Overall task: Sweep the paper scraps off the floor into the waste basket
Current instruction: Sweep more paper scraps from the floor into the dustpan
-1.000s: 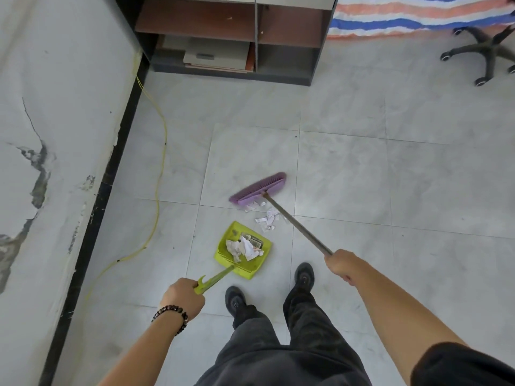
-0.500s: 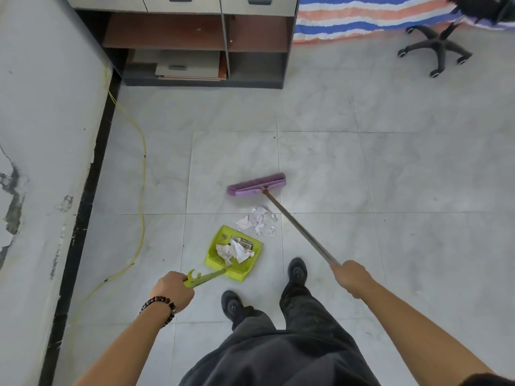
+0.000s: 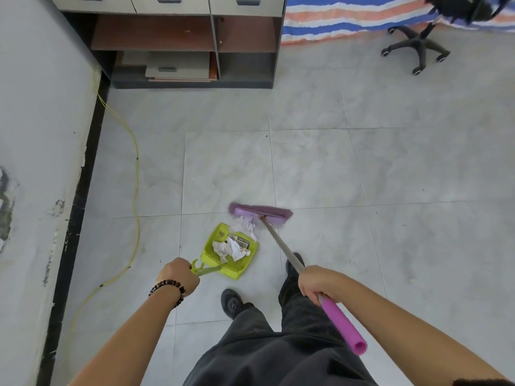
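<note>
A lime green dustpan [image 3: 214,256] lies on the tiled floor just ahead of my feet, with crumpled white paper scraps [image 3: 229,247] inside it. My left hand [image 3: 178,275] is shut on its green handle. The purple broom head [image 3: 260,213] rests on the floor at the pan's far lip, pressing a small heap of loose scraps [image 3: 246,224] against the opening. My right hand [image 3: 316,284] is shut on the broom's grey shaft, above the pink foam grip. No waste basket is in view.
A white wall with a black skirting [image 3: 69,232] runs along the left, and a yellow cable [image 3: 136,174] trails beside it. A shelf unit [image 3: 192,48] stands at the back, an office chair base [image 3: 416,48] at the back right. My shoes [image 3: 232,302] are close behind the dustpan.
The broom head has been drawn toward me, pushing the loose scraps up to the dustpan's mouth. My right hand has pulled back along the shaft. The dustpan stays in place.
</note>
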